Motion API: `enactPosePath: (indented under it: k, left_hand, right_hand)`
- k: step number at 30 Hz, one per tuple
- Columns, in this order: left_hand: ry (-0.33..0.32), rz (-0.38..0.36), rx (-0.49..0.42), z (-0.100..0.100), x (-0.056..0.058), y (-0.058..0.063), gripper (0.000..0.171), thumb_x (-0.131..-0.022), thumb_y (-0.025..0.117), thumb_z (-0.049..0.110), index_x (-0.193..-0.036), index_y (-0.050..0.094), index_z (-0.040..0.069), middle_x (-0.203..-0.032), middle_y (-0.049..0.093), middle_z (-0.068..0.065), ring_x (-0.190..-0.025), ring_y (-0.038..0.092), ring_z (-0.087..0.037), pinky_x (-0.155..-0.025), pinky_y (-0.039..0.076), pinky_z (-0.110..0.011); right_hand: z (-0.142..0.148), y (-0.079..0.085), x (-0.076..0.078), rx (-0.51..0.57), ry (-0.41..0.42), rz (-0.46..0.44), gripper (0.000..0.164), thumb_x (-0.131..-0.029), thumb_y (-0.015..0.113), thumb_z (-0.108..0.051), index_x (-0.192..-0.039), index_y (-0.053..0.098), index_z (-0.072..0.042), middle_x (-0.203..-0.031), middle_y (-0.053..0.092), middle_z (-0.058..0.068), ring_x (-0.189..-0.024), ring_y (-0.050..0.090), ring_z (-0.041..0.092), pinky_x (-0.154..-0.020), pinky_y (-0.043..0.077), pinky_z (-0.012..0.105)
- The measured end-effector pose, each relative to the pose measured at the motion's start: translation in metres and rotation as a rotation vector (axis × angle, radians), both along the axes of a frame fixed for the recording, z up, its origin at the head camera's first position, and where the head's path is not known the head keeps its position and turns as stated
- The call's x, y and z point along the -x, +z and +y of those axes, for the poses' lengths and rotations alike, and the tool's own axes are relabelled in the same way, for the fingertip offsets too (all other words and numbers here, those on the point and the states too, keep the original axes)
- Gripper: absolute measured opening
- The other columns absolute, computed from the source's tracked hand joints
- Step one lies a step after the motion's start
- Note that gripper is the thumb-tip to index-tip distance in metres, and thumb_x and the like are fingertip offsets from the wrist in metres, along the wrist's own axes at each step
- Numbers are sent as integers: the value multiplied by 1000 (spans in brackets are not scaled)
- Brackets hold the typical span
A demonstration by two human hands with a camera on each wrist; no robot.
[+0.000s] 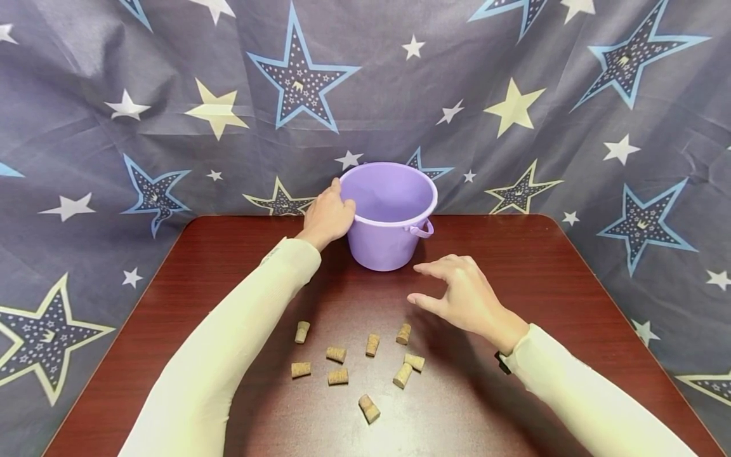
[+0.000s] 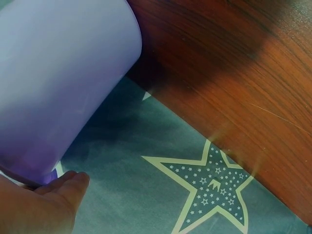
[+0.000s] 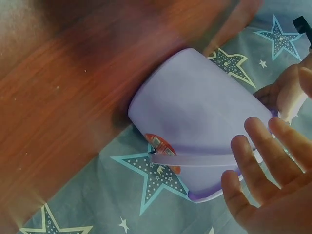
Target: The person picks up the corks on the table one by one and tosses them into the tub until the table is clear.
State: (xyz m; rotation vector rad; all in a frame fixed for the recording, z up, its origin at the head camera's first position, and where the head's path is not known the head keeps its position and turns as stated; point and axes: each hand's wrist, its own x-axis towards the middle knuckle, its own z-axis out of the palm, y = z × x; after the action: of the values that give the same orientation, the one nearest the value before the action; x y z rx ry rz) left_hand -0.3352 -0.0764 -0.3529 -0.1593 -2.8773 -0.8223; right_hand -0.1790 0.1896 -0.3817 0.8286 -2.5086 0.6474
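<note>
A purple plastic bucket (image 1: pixel 381 244) stands upright at the back of the table, its handle (image 1: pixel 421 230) hanging down at the front right. My left hand (image 1: pixel 329 214) grips the bucket's rim on the left side, thumb toward me; in the left wrist view the fingers (image 2: pixel 73 187) show at the rim. My right hand (image 1: pixel 465 295) hovers in front and to the right of the bucket, apart from it, fingers spread and holding nothing. The right wrist view shows those fingers (image 3: pixel 263 165) in front of the bucket wall (image 3: pixel 195 102). Several corks (image 1: pixel 337 377) lie scattered nearer to me.
The dark red wooden table (image 1: pixel 245 254) has its back edge just behind the bucket. A grey cloth with stars (image 1: pixel 388 95) hangs behind and along both sides. An orange-red sticker (image 3: pixel 161 145) is on the bucket's outside wall.
</note>
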Motion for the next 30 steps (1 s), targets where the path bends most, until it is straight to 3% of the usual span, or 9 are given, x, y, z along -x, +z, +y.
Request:
enactPosePath:
  k: [11,30]
  left_hand:
    - [3,4,-6,0,1,0,71,-99,43,30,-161,26,2,-156,45,-16,-139,47,-40,-111,39,-53]
    - [5,-6,-6,0,0,0,71,-99,43,31,-162,24,2,-157,44,-16,-140,46,-40,-112,38,-52]
  right_hand:
    - [-2,-11,-7,-26,-14,-74,47,-76,89,-37,-115,79,-12,-105,78,-1,-98,70,22,-88,52,47]
    - [-8,-24,-10,-68,12,-83,46,-73,91,-35,-111,79,-11,-103,78,0,-97,70,21,-87,53,46]
